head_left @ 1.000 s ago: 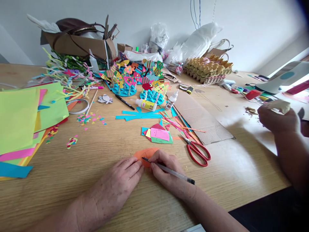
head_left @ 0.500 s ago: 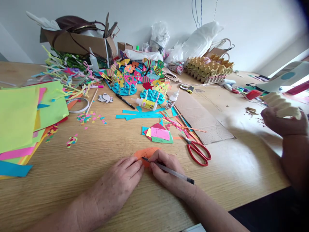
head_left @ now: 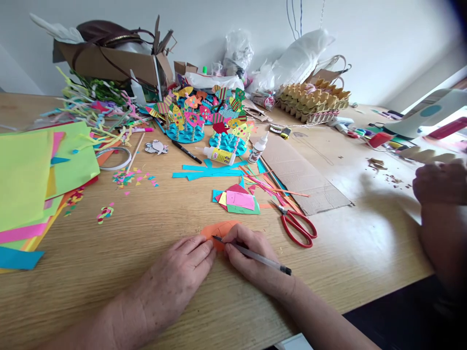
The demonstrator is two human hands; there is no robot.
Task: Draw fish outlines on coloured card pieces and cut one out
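An orange piece of paper (head_left: 226, 226) with drawn lines lies flat on the wooden table. My left hand (head_left: 186, 267) rests palm down on its left edge, fingers stretched out side by side. Pinched in my right hand (head_left: 255, 257) is a pen (head_left: 260, 256), its dark tip touching the orange paper beside my left fingertips. Just behind the paper is a small stack of cut papers with a pink piece (head_left: 240, 200) on top. Red-handled scissors (head_left: 299, 227) lie to the right of my right hand.
A person's hand (head_left: 440, 184) holds a piece of egg carton at the far right. Coloured sheets (head_left: 24, 180) lie at the left, cardboard (head_left: 302, 177) at the right. Behind stand paper fish on blue bases (head_left: 185, 132), glue bottles (head_left: 258, 148) and stacked egg cartons (head_left: 312, 99).
The view has shifted slightly, moving the scene a little left. At the far right, the other person's hand and carton piece have turned and moved. My hands keep nearly the same pose on the paper.
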